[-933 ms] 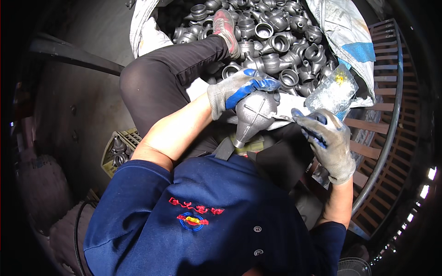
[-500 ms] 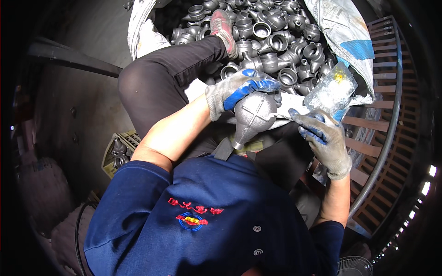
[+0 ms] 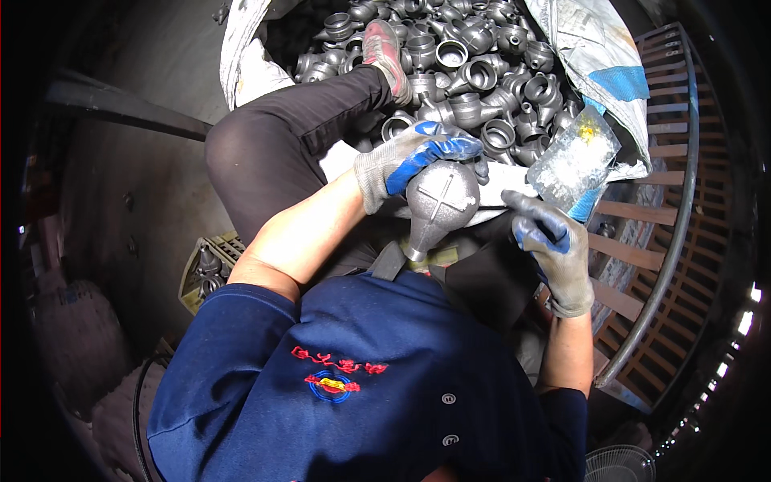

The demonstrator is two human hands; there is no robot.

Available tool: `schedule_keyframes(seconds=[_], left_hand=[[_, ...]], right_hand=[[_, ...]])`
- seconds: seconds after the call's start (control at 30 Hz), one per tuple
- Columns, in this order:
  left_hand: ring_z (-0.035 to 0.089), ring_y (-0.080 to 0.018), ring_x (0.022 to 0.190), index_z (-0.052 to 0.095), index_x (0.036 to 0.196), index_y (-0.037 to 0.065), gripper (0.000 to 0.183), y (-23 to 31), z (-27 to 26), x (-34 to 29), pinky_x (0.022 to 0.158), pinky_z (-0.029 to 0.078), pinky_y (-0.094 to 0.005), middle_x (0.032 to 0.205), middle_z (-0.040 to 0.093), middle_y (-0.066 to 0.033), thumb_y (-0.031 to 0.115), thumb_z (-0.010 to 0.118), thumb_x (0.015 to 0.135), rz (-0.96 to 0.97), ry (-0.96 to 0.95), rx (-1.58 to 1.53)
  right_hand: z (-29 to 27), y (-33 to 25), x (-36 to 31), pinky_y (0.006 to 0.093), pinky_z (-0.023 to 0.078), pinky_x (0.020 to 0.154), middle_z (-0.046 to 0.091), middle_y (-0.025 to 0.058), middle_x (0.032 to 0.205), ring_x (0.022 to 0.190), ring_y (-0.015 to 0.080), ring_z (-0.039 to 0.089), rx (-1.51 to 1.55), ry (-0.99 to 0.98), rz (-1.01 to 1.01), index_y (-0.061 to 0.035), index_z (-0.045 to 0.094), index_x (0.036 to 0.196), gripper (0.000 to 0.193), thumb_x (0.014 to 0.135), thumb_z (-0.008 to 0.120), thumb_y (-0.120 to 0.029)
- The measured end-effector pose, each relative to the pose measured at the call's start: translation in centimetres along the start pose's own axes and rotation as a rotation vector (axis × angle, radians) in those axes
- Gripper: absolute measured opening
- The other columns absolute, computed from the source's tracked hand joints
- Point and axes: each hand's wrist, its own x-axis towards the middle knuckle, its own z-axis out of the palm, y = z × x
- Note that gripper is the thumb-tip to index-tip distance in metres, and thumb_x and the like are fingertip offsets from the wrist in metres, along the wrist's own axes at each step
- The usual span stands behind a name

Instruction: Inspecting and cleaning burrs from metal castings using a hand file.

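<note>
A grey cast-metal fitting (image 3: 440, 201) has a round bulb with a raised cross on it and a narrow neck pointing down toward my body. My left hand (image 3: 426, 157), in a grey glove with a blue-coated palm, grips its far side from above. To the right of the casting and apart from it is my right hand (image 3: 558, 241), gloved the same way. Its forefinger stretches toward the casting while other fingers bend, with a gap between them. Nothing shows in that hand. The left fingertips are partly hidden behind the casting.
Beyond my hands a large white sack (image 3: 598, 48) holds a heap of similar grey castings (image 3: 482, 76); my shoe (image 3: 384, 52) rests at them. A clear plastic pouch (image 3: 574, 165) lies on the sack's near edge. Railing (image 3: 692, 145) curves at right; a crate (image 3: 193, 277) with castings stands at left.
My right hand has drawn slightly left and down, its fingers bending a little more. My left hand and the casting stay nearly in place, with only a slight shift of the whole view.
</note>
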Motion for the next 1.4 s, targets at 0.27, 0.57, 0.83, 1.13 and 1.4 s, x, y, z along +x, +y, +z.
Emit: schedule_keyframes(seconds=[0.27,0.57,0.83,1.13,1.4], left_hand=[[0.060,-0.0162,0.088,0.061,0.101,-0.001,0.026,2.8,1.2,1.3,0.081,0.046,-0.0292,0.094,0.063,-0.0090,0.018,0.054,0.086,-0.459,0.068,-0.416],[0.058,-0.0108,0.087,0.062,0.101,0.001,0.020,3.4,1.2,2.1,0.080,0.047,-0.0262,0.095,0.063,-0.0065,0.014,0.057,0.087,-0.566,0.084,-0.623],[0.059,-0.0134,0.089,0.063,0.096,-0.001,0.019,3.8,1.4,2.3,0.081,0.046,-0.0266,0.094,0.064,-0.0065,0.013,0.056,0.087,-0.635,0.079,-0.593],[0.059,-0.0290,0.097,0.055,0.111,0.003,0.046,-0.2,0.6,0.1,0.085,0.047,-0.0374,0.106,0.060,-0.0141,0.015,0.071,0.069,-0.291,0.020,-0.081],[0.057,-0.0207,0.099,0.061,0.104,0.001,0.028,3.3,1.1,2.8,0.088,0.045,-0.0317,0.104,0.061,-0.0127,0.021,0.052,0.087,-0.435,-0.051,-0.423]], right_hand=[[5.6,1.9,1.0,0.0198,0.045,0.065,0.058,0.0028,0.088,0.068,0.0045,0.047,0.702,0.106,0.110,0.0038,0.041,0.129,0.062,0.072,0.065,0.006],[4.8,1.2,1.8,0.0218,0.045,0.070,0.059,0.0053,0.097,0.078,0.0074,0.053,0.485,0.043,0.292,0.0041,0.039,0.130,0.059,0.074,0.059,0.003],[4.7,3.6,2.0,0.0236,0.046,0.076,0.058,0.0077,0.104,0.088,0.0100,0.055,0.721,0.032,0.159,0.0060,0.048,0.121,0.044,0.079,0.059,0.001],[6.0,6.2,0.1,0.0193,0.039,0.052,0.055,0.0031,0.082,0.064,0.0078,0.050,0.946,0.218,0.198,0.0022,0.049,0.117,0.033,0.088,0.054,-0.011],[6.0,7.7,1.9,0.0180,0.031,0.038,0.048,-0.0017,0.065,0.046,0.0046,0.039,1.161,0.145,0.324,-0.0053,0.053,0.108,0.022,0.094,0.047,-0.021]])
